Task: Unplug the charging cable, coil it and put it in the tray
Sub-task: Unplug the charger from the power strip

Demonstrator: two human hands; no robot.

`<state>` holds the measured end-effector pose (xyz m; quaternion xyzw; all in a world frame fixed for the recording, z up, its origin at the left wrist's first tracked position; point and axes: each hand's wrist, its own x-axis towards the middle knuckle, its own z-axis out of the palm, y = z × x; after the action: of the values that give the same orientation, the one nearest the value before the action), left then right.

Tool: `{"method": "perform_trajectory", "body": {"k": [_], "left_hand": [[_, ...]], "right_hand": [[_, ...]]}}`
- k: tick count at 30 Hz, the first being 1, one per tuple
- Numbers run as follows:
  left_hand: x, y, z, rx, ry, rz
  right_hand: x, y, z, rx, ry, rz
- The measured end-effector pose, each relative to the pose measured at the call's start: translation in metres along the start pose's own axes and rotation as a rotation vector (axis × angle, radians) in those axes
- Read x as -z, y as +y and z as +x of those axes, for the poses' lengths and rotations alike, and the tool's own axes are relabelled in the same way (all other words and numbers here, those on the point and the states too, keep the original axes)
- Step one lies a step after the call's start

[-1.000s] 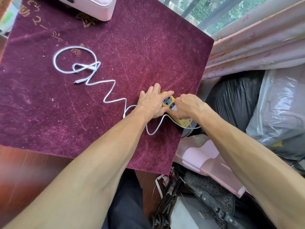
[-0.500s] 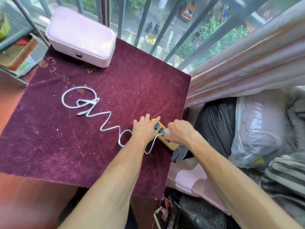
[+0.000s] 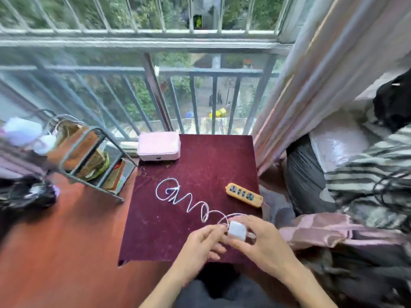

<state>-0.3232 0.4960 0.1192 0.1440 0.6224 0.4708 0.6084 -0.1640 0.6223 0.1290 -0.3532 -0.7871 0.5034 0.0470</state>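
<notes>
A white charging cable (image 3: 191,202) lies in loose waves across the dark red cloth (image 3: 200,170), with a loop at its far left end. Its white charger block (image 3: 236,230) is off the yellow power strip (image 3: 244,194) and sits in my right hand (image 3: 258,238), above the cloth's near edge. My left hand (image 3: 203,238) pinches the cable right beside the block. The power strip lies at the cloth's right side with its sockets bare. No tray is plainly visible; a closed pink case (image 3: 158,146) stands at the cloth's far left corner.
A metal wire rack (image 3: 89,156) with books stands left of the cloth on the reddish floor. Window bars run along the far side. A pink curtain (image 3: 311,85) hangs at the right, with bags and striped fabric (image 3: 367,170) piled below it.
The charger block has come out of the power strip. Both hands have drawn back toward me with the block and cable end. The view has pulled back and up.
</notes>
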Motion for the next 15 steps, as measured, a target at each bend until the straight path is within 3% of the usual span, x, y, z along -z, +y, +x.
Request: {"method": "perform_trajectory", "body": {"k": [3, 7, 10, 15], "left_hand": [[-0.018, 0.011, -0.04, -0.103, 0.012, 0.043], [-0.036, 0.014, -0.059, -0.167, 0.059, -0.033], [-0.041, 0.015, -0.063, -0.172, 0.062, -0.115], [-0.037, 0.02, -0.065, -0.241, 0.121, -0.058]], "right_hand": [[-0.003, -0.021, -0.032, 0.07, -0.004, 0.031], [-0.003, -0.034, -0.046, 0.127, 0.063, -0.111], [0.0, -0.033, -0.049, 0.103, 0.038, -0.096], [0.016, -0.027, -0.049, 0.037, -0.031, -0.028]]}}
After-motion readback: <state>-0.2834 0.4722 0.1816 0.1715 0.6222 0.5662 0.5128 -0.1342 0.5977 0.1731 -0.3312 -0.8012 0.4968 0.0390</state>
